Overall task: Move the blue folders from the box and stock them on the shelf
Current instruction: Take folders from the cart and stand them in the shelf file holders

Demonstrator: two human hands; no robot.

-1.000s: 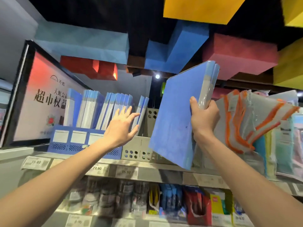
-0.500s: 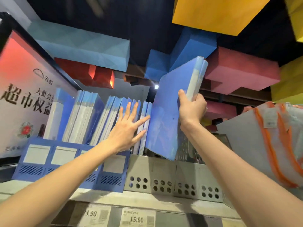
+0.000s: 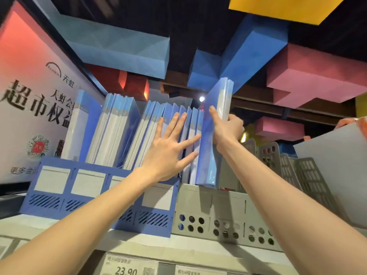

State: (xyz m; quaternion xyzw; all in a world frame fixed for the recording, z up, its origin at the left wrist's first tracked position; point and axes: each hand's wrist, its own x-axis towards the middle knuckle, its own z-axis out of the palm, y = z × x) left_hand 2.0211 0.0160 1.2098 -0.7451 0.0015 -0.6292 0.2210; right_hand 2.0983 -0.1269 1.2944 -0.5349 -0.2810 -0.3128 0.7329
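My right hand (image 3: 226, 132) gripped one blue folder (image 3: 208, 155) near its spine, thumb laid along the near cover and the other fingers curled round the far side. The folder stood almost upright, its lower edge at the rim of the grey file rack (image 3: 208, 211), just right of the row of blue folders (image 3: 119, 132) standing on the shelf (image 3: 178, 249). My left hand (image 3: 168, 151) lay flat against that row, fingers straight and spread, holding nothing and only pressing the covers. The blue file rack (image 3: 79, 195) stood just left of the grey one.
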